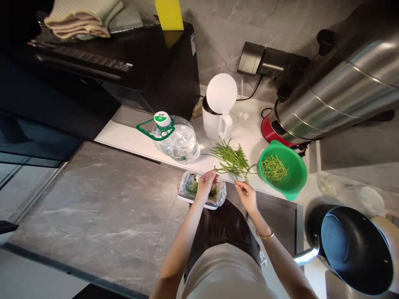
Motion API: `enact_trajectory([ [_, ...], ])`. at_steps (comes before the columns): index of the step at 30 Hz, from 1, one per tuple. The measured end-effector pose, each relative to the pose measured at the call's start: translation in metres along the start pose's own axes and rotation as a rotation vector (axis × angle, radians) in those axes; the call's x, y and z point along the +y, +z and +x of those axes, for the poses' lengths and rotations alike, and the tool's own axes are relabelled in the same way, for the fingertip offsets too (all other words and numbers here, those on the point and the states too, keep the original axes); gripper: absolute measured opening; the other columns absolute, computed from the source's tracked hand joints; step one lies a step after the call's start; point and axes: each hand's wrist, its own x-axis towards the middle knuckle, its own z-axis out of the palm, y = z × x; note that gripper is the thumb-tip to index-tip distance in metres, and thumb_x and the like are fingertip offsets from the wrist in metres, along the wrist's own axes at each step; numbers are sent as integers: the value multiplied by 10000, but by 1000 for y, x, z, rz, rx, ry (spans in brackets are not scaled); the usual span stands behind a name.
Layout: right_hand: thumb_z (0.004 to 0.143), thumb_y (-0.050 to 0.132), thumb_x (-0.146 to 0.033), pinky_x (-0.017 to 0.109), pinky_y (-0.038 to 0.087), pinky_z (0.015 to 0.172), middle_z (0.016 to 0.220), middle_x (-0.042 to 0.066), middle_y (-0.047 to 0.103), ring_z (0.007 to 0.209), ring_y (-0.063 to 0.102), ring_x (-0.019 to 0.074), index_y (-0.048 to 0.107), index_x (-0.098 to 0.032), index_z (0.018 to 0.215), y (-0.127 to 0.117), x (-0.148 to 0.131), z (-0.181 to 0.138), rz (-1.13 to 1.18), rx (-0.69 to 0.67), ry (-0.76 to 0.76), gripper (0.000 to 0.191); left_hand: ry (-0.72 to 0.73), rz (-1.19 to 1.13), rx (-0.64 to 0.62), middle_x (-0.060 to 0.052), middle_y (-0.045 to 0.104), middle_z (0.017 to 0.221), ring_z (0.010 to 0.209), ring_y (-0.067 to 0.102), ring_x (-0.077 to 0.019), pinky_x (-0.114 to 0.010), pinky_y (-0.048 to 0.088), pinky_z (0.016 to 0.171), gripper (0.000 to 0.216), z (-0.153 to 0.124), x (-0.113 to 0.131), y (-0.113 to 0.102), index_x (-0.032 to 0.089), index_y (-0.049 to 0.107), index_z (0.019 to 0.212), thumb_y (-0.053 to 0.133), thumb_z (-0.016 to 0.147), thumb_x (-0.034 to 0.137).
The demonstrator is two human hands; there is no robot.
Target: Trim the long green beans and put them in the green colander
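Note:
A loose bunch of long, thin green vegetable stems [232,157] lies on the white counter in front of me. My left hand [207,185] is closed in a pinch at the end of a green stem, above a bag-lined waste bin [222,197] with green scraps inside. My right hand [247,197] pinches a stem near the counter's front edge, just below the bunch. Right of the bunch, a green colander [298,172] holds a heap of short cut green pieces [274,168].
A large water bottle [179,139] and a white kettle [213,120] with its lid up stand behind the bunch. A tall steel appliance [336,95] is at the back right. A black pan [358,249] sits at the right, its handle pointing towards me.

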Motion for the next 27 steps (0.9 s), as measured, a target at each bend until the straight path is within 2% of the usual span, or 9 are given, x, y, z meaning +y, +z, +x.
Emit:
enact_trajectory([
  [3, 830, 559, -289, 323, 499, 702, 852, 43, 656, 689, 585, 163, 679, -236, 951, -11, -7, -18, -75, -19, -37, 178, -46, -58, -117, -39, 645, 726, 556, 548, -82, -216, 457, 545, 419, -4, 17, 3, 110, 665, 913, 648, 713, 478],
  [5, 830, 568, -282, 347, 497, 758, 892, 47, 658, 769, 602, 181, 674, -249, 969, -17, -14, -22, -93, -65, -66, 178, -67, -24, -201, -35, 641, 708, 559, 545, -84, -220, 462, 558, 408, -9, 23, 2, 108, 672, 907, 664, 704, 462],
  [9, 840, 563, -287, 402, 444, 923, 1059, 55, 654, 1031, 575, 223, 643, -263, 1081, -25, -31, -16, -39, -226, -102, 255, -26, 218, -410, -56, 684, 763, 646, 594, -122, -231, 484, 632, 344, -20, 30, 0, 125, 696, 941, 636, 752, 406],
  [11, 858, 534, -314, 395, 464, 903, 1029, 46, 678, 989, 607, 221, 657, -262, 1060, -25, -38, -10, 10, -318, -58, 242, 48, 354, -472, -73, 705, 873, 762, 629, -156, -241, 493, 703, 306, -24, 32, 0, 145, 703, 960, 607, 785, 375],
  [14, 858, 527, -361, 355, 508, 813, 912, 29, 712, 847, 652, 207, 692, -246, 973, -20, -43, -2, 46, -439, 37, 232, 210, 553, -458, -70, 700, 1003, 909, 635, -184, -268, 480, 824, 258, -28, 35, 2, 179, 701, 990, 562, 827, 322],
  [19, 849, 528, -381, 303, 509, 771, 827, 19, 714, 794, 651, 189, 706, -221, 880, -10, -45, 5, 64, -498, 79, 242, 442, 874, -500, -42, 700, 1007, 924, 639, -171, -274, 466, 864, 215, -29, 39, 1, 212, 687, 997, 523, 862, 243],
  [22, 829, 549, -387, 291, 513, 722, 790, 19, 710, 747, 645, 184, 709, -222, 861, -6, -45, 4, 59, -444, 90, 232, 534, 989, -476, -42, 702, 958, 891, 638, -172, -278, 476, 842, 194, -29, 35, 0, 204, 677, 968, 515, 869, 242],
  [27, 755, 627, -422, 292, 519, 662, 734, 21, 701, 670, 638, 172, 712, -207, 807, 10, -46, -1, 255, -208, 231, 237, 677, 1115, -313, -71, 678, 887, 832, 622, -177, -300, 496, 800, 201, -31, 20, 7, 176, 650, 960, 469, 889, 224],
])
